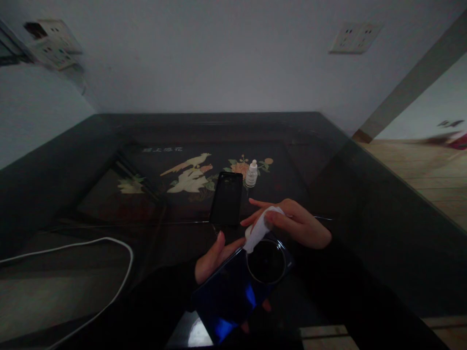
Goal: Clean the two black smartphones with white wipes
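Observation:
A blue smartphone (233, 296) is tilted with its back facing up, a large round camera ring near its upper end. My left hand (215, 257) grips it from the left side and beneath, with fingertips showing past the lower edge. Between the thumb and fingers of my right hand (297, 223) is a white tissue (260, 231), whose end touches the phone by the camera ring. Just beyond my hands, a black phone case (226, 198) lies on the dark glass tabletop (175, 238). Right of the case stands a small white dropper bottle (251, 174).
A white cable (126, 245) curves across the left side of the table. Bird and flower pictures decorate the tabletop. The table meets a wall with a socket plate (355, 37) at right and more sockets (54, 43) at left. Wooden flooring (408, 165) shows at right.

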A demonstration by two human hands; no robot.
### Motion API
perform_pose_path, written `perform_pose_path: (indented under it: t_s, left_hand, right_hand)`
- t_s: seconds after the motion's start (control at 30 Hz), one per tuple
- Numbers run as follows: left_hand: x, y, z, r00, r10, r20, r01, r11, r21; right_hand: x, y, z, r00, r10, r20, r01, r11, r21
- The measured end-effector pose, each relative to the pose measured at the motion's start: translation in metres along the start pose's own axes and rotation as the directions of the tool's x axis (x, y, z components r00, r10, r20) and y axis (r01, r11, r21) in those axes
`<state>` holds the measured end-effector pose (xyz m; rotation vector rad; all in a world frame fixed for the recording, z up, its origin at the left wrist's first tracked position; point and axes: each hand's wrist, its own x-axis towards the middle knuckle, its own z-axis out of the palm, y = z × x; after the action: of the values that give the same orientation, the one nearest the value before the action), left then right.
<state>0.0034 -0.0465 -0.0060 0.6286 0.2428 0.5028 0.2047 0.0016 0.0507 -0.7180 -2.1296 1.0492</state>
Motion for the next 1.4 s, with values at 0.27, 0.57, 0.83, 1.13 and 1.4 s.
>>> perform_pose_path:
  t_s: [0.27, 0.57, 0.83, 1.13, 1.4]
  left_hand:
    - [0.005, -0.008, -0.004, 1.0, 0.003, -0.011, -0.003, 0.999, 0.05]
    - [0.001, 0.003, 0.003, 1.0, -0.009, -0.018, 0.01, 0.998, 0.069]
    - [-0.002, 0.013, 0.012, 0.998, 0.024, 0.05, -0.012, 0.975, -0.224]
    - [0.0, 0.018, 0.0, 0.971, 0.231, -0.055, -0.238, 0.938, -0.253]
    - [0.0, 0.023, -0.002, 0.954, 0.289, -0.082, -0.3, 0.899, -0.319]
  right_hand:
    - [0.007, -0.012, 0.009, 0.964, -0.081, 0.253, 0.067, 0.996, 0.06]
    - [0.005, -0.014, 0.006, 0.983, -0.043, 0.18, 0.042, 0.999, 0.013]
    - [0.0, 0.016, -0.013, 0.901, 0.131, -0.413, -0.08, 0.987, 0.138]
    - [-0.002, 0.004, 0.024, 0.778, 0.035, -0.627, -0.173, 0.972, -0.16]
    - [-0.006, 0.005, 0.033, 0.925, -0.335, -0.18, 0.113, 0.694, -0.711]
